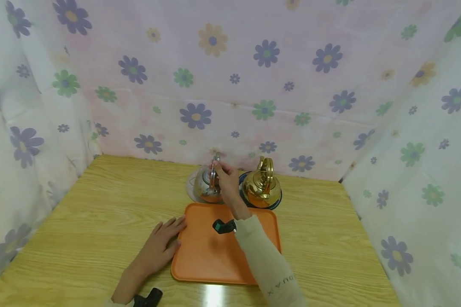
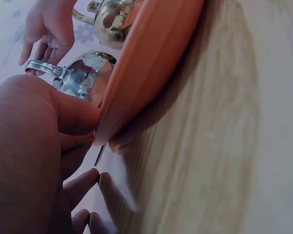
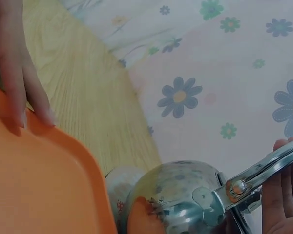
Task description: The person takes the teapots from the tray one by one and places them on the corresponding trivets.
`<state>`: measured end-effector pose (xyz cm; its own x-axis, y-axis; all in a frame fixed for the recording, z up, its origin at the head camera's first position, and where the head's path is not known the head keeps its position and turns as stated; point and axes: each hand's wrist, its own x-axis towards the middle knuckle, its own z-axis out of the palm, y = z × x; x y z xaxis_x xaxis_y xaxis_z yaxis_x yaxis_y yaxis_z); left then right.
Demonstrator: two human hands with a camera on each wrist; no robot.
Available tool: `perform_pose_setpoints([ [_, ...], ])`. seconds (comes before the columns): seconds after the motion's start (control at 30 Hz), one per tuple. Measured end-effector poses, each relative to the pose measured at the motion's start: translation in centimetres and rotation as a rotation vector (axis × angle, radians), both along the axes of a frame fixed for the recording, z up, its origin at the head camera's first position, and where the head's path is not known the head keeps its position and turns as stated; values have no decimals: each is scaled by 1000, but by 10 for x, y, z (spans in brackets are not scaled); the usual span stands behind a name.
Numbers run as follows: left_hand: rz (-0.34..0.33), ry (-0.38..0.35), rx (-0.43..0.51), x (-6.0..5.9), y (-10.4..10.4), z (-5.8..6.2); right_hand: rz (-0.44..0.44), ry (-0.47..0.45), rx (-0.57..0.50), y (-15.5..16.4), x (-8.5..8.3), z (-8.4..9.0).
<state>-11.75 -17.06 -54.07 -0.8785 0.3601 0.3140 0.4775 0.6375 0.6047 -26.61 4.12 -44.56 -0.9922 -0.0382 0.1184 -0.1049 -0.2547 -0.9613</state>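
Silver kettle [image 1: 206,185]: stands on a pale round saucer [image 1: 192,187] near the desk's [image 1: 100,221] far edge, just beyond the far rim of the orange tray [image 1: 207,251]; its bail handle [image 1: 214,172] is raised upright. Right hand [image 1: 227,179]: reaches across the tray from a beige sleeve [image 1: 269,264], fingers [image 3: 283,195] curled and pinching the top of that handle. Gold kettle [image 1: 262,186]: stands on a dark-rimmed saucer just right of the silver one, handle up, untouched. Left hand [image 1: 159,247]: lies palm down on the desk at the tray's left edge, fingers [image 3: 19,92] straight and slightly spread, tips resting on the tray's far-left corner rim. Tray: sits mid-desk, toward the near edge. Surround: floral cloth [image 1: 230,76] hung behind and at both sides
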Motion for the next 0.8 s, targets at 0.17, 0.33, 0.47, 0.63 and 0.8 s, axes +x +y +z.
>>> perform_pose_setpoints([
  [0.17, 10, -1, -38, -1, 0, 3, -87, 51, 96, 3, 19, -8],
  [0.33, 40, 27, -57, -2, 3, 9, -163, 152, 239, 12, 45, -22],
  [0.47, 86, 66, -100, -2, 9, 13, -128, 260, 447, 21, 73, -33],
  [0.63, 178, 145, -184, -1, 18, 20, 3, 343, 773, 30, 101, -40],
  [0.8, 228, 188, -268, -4, 21, 25, 37, 339, 1105, 43, 114, -40],
])
